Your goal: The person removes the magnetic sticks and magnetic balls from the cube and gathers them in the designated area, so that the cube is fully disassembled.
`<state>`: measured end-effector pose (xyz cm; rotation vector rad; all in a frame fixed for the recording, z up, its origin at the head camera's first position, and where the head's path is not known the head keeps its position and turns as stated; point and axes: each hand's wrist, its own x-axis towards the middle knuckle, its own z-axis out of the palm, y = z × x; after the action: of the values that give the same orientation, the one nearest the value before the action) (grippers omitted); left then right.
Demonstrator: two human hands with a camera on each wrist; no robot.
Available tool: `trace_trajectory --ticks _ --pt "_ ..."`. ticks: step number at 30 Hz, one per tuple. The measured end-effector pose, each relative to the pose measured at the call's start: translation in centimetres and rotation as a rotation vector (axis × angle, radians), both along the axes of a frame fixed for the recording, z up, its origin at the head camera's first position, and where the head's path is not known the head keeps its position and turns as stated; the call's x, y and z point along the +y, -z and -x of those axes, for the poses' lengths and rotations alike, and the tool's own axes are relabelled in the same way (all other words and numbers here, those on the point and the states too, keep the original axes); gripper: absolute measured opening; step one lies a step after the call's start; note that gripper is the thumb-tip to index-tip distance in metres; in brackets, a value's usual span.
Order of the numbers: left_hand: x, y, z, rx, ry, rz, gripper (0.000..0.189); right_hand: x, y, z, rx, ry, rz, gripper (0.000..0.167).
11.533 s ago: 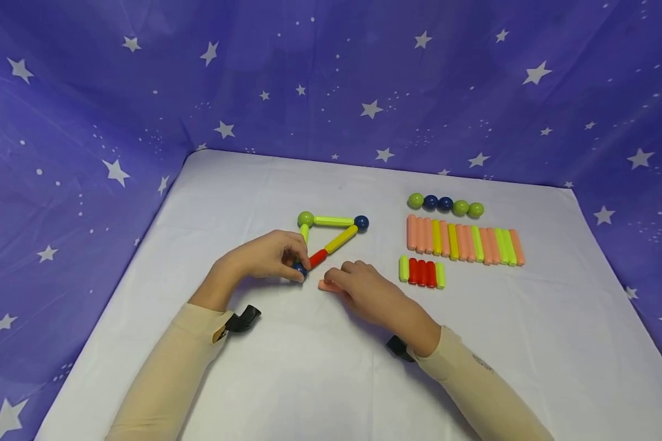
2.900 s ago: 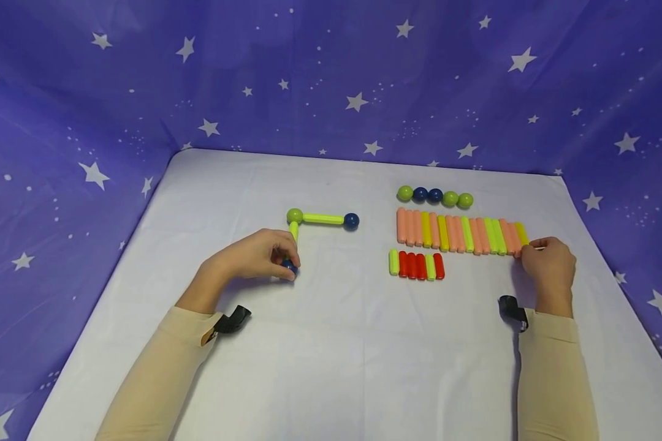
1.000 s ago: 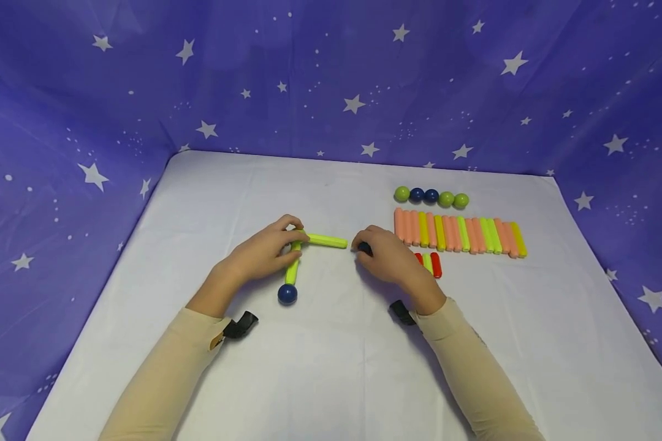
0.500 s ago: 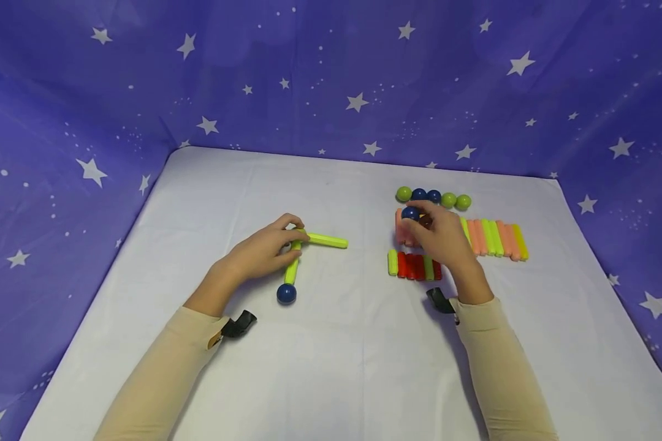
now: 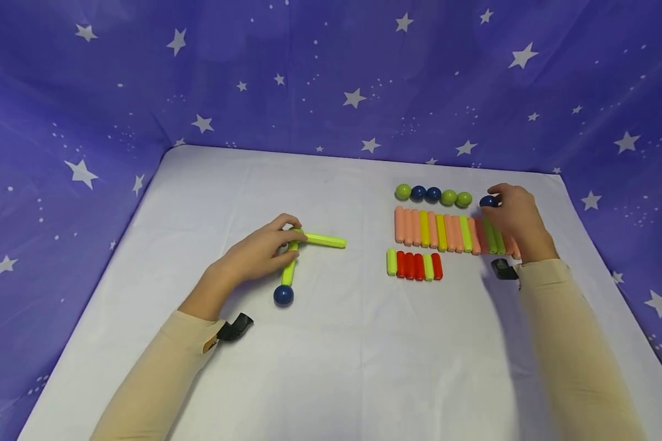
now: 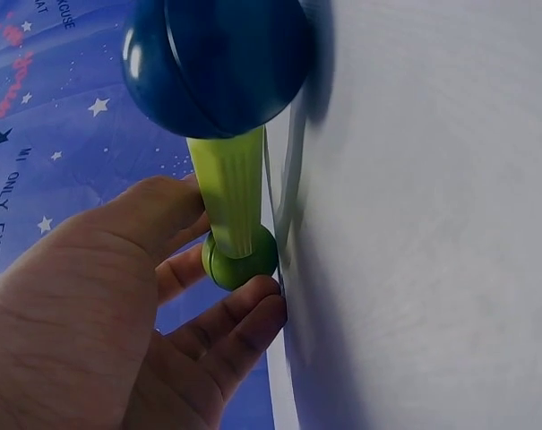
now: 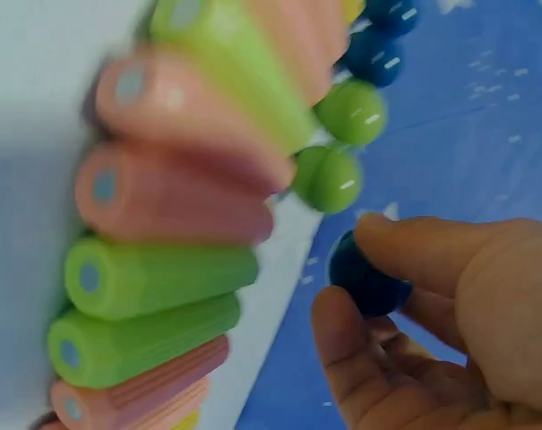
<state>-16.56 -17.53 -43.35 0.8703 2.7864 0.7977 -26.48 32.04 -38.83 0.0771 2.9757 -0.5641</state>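
Observation:
My left hand (image 5: 262, 251) pinches a green ball (image 6: 241, 267) that joins two yellow-green rods; in the head view the fingers mostly hide that ball. One rod (image 5: 327, 241) points right with a bare end. The other rod (image 6: 227, 193) runs toward me to a dark blue ball (image 5: 284, 295) resting on the table. Over at the right, my right hand (image 5: 521, 220) pinches another dark blue ball (image 7: 365, 276) between thumb and fingers. This ball is just past the right end of a row of green and blue balls (image 5: 433, 195), with a gap between.
Below the balls lies a long row of pink, yellow and yellow-green rods (image 5: 432, 229), its right end partly behind my right hand. Nearer me is a short row of red and yellow-green rods (image 5: 410, 266). A white cloth (image 5: 320, 355) covers the table; a starry purple curtain (image 5: 287, 122) surrounds it.
Red, yellow and pink rods from beside the frame joined the rows earlier. My right hand has since taken the blue ball off the rod's end and carried it right. My left hand moved to the green ball.

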Motion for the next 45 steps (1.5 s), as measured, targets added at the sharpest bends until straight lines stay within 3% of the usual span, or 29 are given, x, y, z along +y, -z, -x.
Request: trace_trajectory --ticks 4,10,29,32,36,41,45 --pt "0.1 -0.1 -0.2 -0.002 0.01 -0.012 0.033 0.7 0.2 1.5 -0.119 0.027 -0.041 0.049" --pt "0.4 -0.3 -0.3 0.015 0.017 -0.018 0.033 1.1 0.6 2.8 -0.18 0.04 -0.086 0.046" --pt "0.1 -0.4 -0.6 0.016 0.017 -0.014 0.032 1.7 1.5 2.8 -0.119 0.008 -0.079 0.054" --pt "-0.1 -0.4 -0.6 0.015 0.014 -0.013 0.032 1.5 1.1 2.4 -0.088 -0.023 -0.083 0.053" --pt "-0.2 -0.3 -0.5 0.016 0.008 -0.008 0.033 -0.3 0.5 1.2 0.019 -0.094 -0.098 0.049" --pt "-0.2 -0.2 -0.3 0.023 -0.002 -0.022 0.033 -5.9 -0.8 -1.1 0.121 -0.2 -0.046 0.043" --pt "-0.1 -0.2 -0.3 0.013 0.008 -0.064 0.034 -11.6 -1.5 -3.2 0.177 -0.383 0.024 0.035"
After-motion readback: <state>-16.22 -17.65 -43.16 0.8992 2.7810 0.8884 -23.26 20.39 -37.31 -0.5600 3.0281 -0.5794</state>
